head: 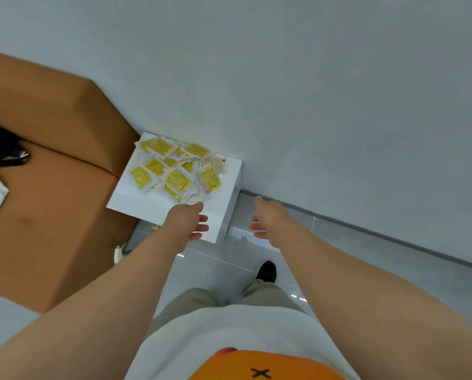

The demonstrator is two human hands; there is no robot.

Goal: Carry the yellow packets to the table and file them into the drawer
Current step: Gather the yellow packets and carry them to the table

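Currently we hold both grips open and empty: the left grip (187,222), over the near edge of the white surface (136,198), is nearer the yellow packets (176,178) scattered just beyond it, the right grip (267,222) off its right side.

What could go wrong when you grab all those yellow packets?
1. The yellow packets lie in a loose, overlapping heap on the white stand. The left hand and right hand are both open and bare, so a scoop may spill some onto the floor.
2. A few packets sit close to the edge beside the cardboard box; a nudge could push them off there.
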